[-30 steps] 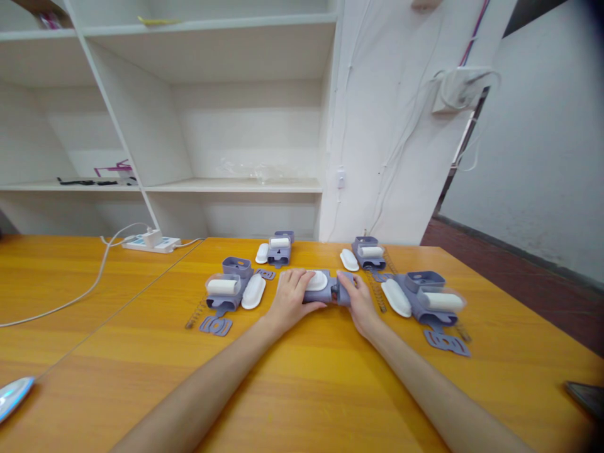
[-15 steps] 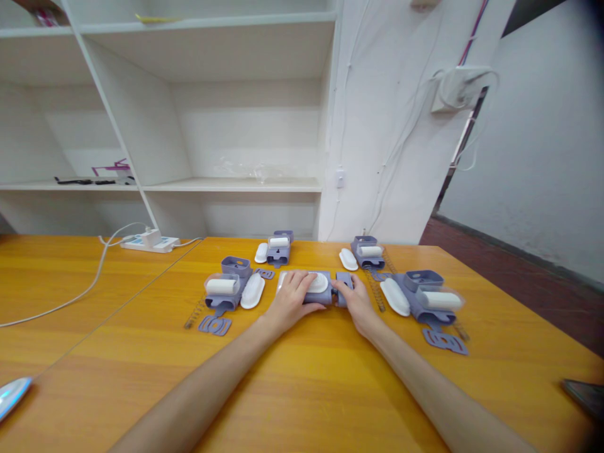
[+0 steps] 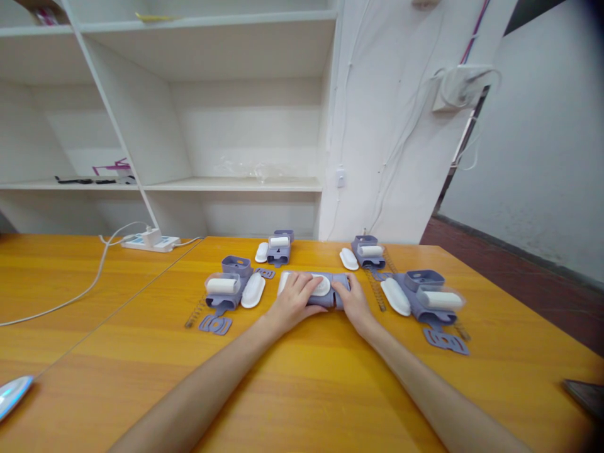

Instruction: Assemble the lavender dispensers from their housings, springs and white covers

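In front of me on the table lies a grey-purple plastic casing [image 3: 329, 297] with a white oval piece [image 3: 323, 286] on its upper face. My left hand [image 3: 292, 302] wraps over the casing's left part, thumb along the near side. A shorter grey-purple end piece [image 3: 340, 279] meets the casing's right end, and my right hand [image 3: 357, 307] grips it with the thumb on top. The joint between the two is partly covered by my fingers. To the left of the casing sits a white oval cover [image 3: 253, 290]; another white cover [image 3: 395, 297] lies right of my right hand.
Several sets of grey-purple housings with white rolls stand around, such as the left set [image 3: 223, 286] and the right set [image 3: 440, 299]. Springs [image 3: 376, 292] and flat cut-out plates [image 3: 446, 341] lie beside them. A power strip [image 3: 151, 240] sits at the back left.
The end piece in my right hand has moved left, closing the gap to the casing. My left hand stays on the casing.
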`<state>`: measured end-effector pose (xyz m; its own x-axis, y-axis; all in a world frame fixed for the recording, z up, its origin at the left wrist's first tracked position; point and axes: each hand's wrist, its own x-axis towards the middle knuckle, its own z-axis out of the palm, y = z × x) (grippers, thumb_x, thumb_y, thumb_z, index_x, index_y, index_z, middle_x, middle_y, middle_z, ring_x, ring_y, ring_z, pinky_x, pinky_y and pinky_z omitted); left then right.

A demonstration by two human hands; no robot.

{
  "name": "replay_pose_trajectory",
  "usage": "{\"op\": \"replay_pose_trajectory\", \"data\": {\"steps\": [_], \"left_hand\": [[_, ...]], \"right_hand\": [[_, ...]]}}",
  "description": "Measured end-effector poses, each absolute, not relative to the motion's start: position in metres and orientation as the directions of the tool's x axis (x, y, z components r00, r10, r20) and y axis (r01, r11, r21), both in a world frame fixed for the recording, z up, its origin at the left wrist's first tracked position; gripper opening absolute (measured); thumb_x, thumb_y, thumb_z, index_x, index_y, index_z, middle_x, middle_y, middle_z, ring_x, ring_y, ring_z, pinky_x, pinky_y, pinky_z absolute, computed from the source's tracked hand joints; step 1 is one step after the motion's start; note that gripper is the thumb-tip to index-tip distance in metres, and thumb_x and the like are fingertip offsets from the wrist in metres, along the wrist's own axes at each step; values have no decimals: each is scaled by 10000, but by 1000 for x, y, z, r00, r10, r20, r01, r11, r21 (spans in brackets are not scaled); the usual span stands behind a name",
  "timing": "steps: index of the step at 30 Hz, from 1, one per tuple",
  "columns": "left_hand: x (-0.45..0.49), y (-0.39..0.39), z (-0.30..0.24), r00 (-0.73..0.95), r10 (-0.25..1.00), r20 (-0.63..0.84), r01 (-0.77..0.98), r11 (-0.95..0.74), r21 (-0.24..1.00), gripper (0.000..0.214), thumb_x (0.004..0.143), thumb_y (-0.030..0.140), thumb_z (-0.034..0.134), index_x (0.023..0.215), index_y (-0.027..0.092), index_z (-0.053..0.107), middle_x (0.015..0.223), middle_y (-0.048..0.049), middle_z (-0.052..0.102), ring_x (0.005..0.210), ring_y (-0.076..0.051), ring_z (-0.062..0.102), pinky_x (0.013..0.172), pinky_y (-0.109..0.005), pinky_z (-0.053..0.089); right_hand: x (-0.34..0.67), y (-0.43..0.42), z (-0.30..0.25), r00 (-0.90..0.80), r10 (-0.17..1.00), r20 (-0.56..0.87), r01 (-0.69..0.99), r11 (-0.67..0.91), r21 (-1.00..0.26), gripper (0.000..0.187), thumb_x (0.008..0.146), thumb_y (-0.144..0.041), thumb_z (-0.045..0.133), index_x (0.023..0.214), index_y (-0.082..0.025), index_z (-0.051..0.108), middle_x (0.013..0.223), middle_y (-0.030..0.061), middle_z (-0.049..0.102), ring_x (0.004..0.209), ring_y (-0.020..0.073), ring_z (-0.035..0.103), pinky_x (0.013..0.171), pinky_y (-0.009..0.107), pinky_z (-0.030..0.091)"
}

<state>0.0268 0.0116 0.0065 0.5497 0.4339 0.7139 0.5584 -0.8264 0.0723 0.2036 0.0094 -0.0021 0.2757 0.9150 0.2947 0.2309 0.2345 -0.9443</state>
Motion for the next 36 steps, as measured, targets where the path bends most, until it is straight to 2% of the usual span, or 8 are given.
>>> {"op": "replay_pose_trajectory", "data": {"steps": [4, 12, 15, 18, 22, 27, 30, 36], "left_hand": [[28, 11, 5, 530, 426, 733, 558, -826, 77, 601, 750, 442, 610, 1252, 197, 390, 1083, -101, 516, 986, -242, 478, 856, -409, 423], [31, 14, 3, 498, 403, 768, 533, -841, 96, 532, 762, 446, 595, 1209, 205, 437, 1057, -95, 504, 973, -222, 484, 832, -384, 444], [31, 14, 2, 487, 405, 774, 519, -847, 117, 532, 750, 445, 611, 1200, 213, 444, 1062, -91, 500, 972, -214, 490, 835, -379, 448], [31, 13, 0, 471, 401, 786, 511, -850, 128, 511, 753, 428, 615, 1190, 223, 446, 1066, -86, 498, 979, -213, 495, 837, -380, 450], [32, 12, -1, 457, 423, 783, 516, -843, 154, 526, 746, 423, 626, 1195, 230, 435, 1076, -89, 495, 990, -221, 503, 846, -392, 446], [34, 10, 3, 337, 503, 796, 575, -779, 250, 676, 658, 500, 677, 1203, 214, 400, 1148, -114, 452, 1089, -261, 464, 925, -447, 403], [30, 11, 7, 173, 555, 814, 641, -691, 335, 773, 600, 545, 698, 1206, 190, 377, 1216, -135, 409, 1186, -296, 386, 989, -486, 335], [27, 15, 9, 52, 763, 644, 574, -550, 606, 840, 615, 502, 703, 1279, 198, 289, 1221, -101, 432, 1178, -259, 419, 988, -428, 350]], "right_hand": [[201, 9, -2, 281, 913, 296, 237, 232, -943, 293, 719, -452, 575, 867, -204, 527, 819, 11, 605, 800, 215, 558, 741, 318, 418], [202, 4, 9, 167, 968, 188, 59, 180, -982, 348, 681, -491, 633, 878, -213, 565, 872, 5, 638, 842, 201, 583, 760, 305, 453], [203, 2, 11, 134, 980, 144, 15, 144, -989, 357, 676, -505, 634, 881, -222, 561, 811, 6, 638, 715, 190, 596, 614, 289, 476], [205, 2, 12, 19, 999, 37, -30, 38, -999, 393, 699, -550, 589, 917, -229, 530, 658, 3, 611, 479, 171, 555, 397, 272, 418], [205, 2, 12, -20, 1000, 7, -57, 6, -998, 387, 703, -556, 573, 894, -227, 500, 538, -21, 562, 372, 157, 512, 312, 248, 366], [201, 1, 12, 125, 990, 64, -96, 76, -993, 403, 674, -525, 599, 939, -238, 500, 645, -29, 593, 378, 140, 512, 300, 241, 371], [200, -1, 11, 134, 988, 76, -83, 88, -993, 424, 671, -536, 595, 957, -240, 498, 646, -28, 601, 384, 153, 523, 312, 258, 386], [202, -4, 8, 200, 969, 144, -74, 161, -984, 442, 671, -556, 582, 965, -235, 503, 739, -9, 606, 427, 146, 516, 347, 280, 415]]}}
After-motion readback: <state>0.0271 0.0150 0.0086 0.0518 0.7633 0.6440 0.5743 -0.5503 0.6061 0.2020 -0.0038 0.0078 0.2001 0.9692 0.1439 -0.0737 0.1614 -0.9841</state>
